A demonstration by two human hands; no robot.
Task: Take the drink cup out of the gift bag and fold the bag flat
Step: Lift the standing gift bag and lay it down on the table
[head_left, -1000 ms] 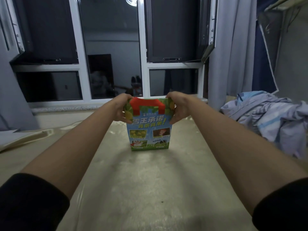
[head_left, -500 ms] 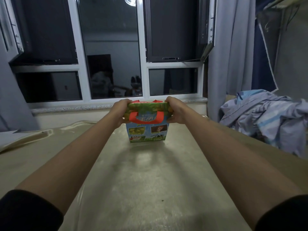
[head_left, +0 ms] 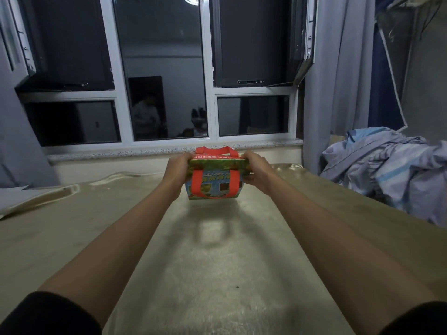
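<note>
Two hands grip the gift bag (head_left: 214, 178) at its upper corners, one on each side, at the far end of the surface (head_left: 205, 262). The bag stands with its base touching the surface, just short of the window sill (head_left: 169, 149). Its printed front faces the camera, blue and green with small picture panels and large characters that are too blurred to read. The green top edge is pressed low between the hands. One orange handle (head_left: 212, 187) hangs down over the front panel in a loop; the other orange handle (head_left: 216, 151) stands up behind the top edge. The left hand (head_left: 177, 166) is closed on the bag's left top corner, fingers wrapped round the far side. The right hand (head_left: 256, 169) is closed on the right top corner in the same way. Whether the drink cup is inside cannot be told.

Both forearms stretch forward, with dark sleeves (head_left: 48, 315) at the near edge. The surface is glossy and pale, with the bag's shadow lying in front of it. A heap of light blue striped cloth (head_left: 391, 170) lies well apart to the right. Behind stands a white-framed window (head_left: 208, 93) with dark panes, and a grey curtain (head_left: 338, 68) hangs to its right.
</note>
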